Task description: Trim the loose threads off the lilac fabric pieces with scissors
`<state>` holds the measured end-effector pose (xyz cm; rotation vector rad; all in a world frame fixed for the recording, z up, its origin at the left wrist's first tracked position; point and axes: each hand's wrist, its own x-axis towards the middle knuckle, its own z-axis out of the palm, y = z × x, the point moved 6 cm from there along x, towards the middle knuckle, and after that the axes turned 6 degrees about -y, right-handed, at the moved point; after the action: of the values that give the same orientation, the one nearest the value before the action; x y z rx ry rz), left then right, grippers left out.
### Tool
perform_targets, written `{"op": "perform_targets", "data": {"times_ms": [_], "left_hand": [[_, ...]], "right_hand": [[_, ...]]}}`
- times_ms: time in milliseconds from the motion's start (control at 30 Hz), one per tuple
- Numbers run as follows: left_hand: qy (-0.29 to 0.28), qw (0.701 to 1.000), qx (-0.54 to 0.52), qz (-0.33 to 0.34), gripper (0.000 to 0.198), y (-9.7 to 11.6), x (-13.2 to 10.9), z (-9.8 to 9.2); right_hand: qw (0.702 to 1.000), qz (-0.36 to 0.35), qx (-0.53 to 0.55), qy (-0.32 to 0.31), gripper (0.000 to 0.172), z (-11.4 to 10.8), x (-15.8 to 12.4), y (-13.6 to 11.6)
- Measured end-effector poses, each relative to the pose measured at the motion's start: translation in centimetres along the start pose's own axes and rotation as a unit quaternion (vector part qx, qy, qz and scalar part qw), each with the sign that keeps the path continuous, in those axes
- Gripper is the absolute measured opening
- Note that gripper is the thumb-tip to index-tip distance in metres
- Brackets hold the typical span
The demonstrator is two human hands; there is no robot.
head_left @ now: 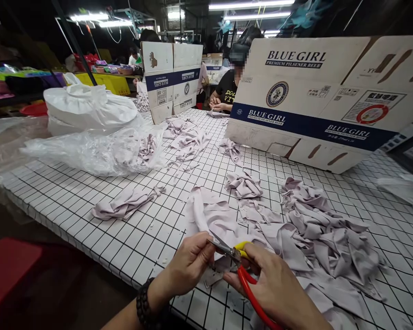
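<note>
My right hand [278, 288] grips scissors [239, 261] with one yellow and one red handle, blades pointing up and left. My left hand [189, 263] is closed in a pinch on a pale lilac fabric piece [213, 215] right at the blade tips. Both hands hover over the near edge of a white table with a black grid pattern [89, 192]. A large heap of the same lilac fabric pieces [326, 238] lies just right of my hands. A dark bead bracelet [143, 306] circles my left wrist.
A folded bundle of lilac fabric [124, 204] lies to the left; more pieces [189, 137] lie further back. Clear plastic bags [96, 149] and white stacked material [86, 107] sit far left. Blue Girl cardboard boxes [313, 101] [172, 80] stand behind. A person in black [227, 89] works opposite.
</note>
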<state>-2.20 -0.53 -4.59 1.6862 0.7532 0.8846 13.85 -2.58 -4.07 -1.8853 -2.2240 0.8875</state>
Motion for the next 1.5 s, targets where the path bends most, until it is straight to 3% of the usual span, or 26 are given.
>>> {"op": "perform_targets", "data": {"times_ms": [467,1000,1100,1200,1300,1400,1500], "left_hand": [[-0.008,0.999,-0.030,-0.009,0.037,-0.2,-0.1,-0.1],[-0.011,0.993,-0.094,-0.070,0.044,-1.4,-0.5,-0.1],[-0.011,0.989,-0.118,-0.088,0.045,-1.6,-0.6,0.0],[-0.008,0.986,-0.132,-0.104,0.045,-1.7,-0.6,-0.2],[0.014,0.996,-0.047,-0.077,0.041,-1.6,-0.2,-0.9],[0.039,0.985,0.148,-0.083,0.029,-2.1,0.8,-1.3],[-0.002,0.937,0.304,-0.174,0.060,-3.8,2.2,-1.0]], "right_hand": [[1.000,-0.007,-0.015,0.003,0.042,0.1,0.3,-0.2],[0.990,-0.088,-0.023,0.109,0.048,0.4,0.5,0.1],[0.993,-0.078,0.009,0.090,0.050,0.6,0.8,0.2],[0.990,-0.030,0.139,0.023,0.049,0.8,1.1,1.0],[0.944,-0.002,0.328,-0.037,0.046,0.8,1.1,2.0],[0.930,0.011,0.362,-0.056,0.048,1.0,1.0,3.0],[0.946,0.033,0.322,-0.013,0.049,1.6,0.8,4.2]]}}
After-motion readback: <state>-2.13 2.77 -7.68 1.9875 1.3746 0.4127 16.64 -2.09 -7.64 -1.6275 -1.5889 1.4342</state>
